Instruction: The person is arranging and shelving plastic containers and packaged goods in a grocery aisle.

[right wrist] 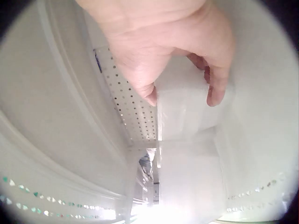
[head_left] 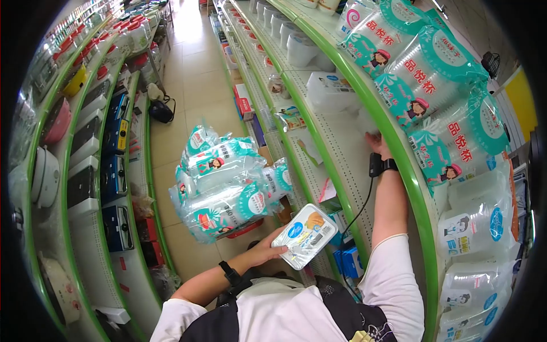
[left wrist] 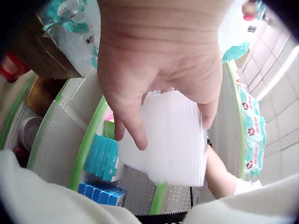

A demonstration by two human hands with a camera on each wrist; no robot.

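In the head view, my left hand (head_left: 266,249) grips a shallow white pack of plastic food containers (head_left: 305,236) with a blue oval label, held in front of my body. The left wrist view shows the stacked, ribbed side of this pack (left wrist: 175,140), with the left hand (left wrist: 159,60) spread over it, thumb and fingers down opposite sides. My right hand (head_left: 380,145) reaches deep into the shelf on the right. In the right wrist view, the right hand (right wrist: 173,42) holds a whitish translucent pack (right wrist: 184,109) between thumb and fingers; its far side fades into glare.
Green-edged shelves (head_left: 419,216) curve along my right, with wrapped cup packs (head_left: 421,80) on top and a white container pack (head_left: 330,91) farther in. Bagged cups (head_left: 225,188) are piled in the aisle. Boxed stoves (head_left: 115,176) line the left shelves (head_left: 68,188).
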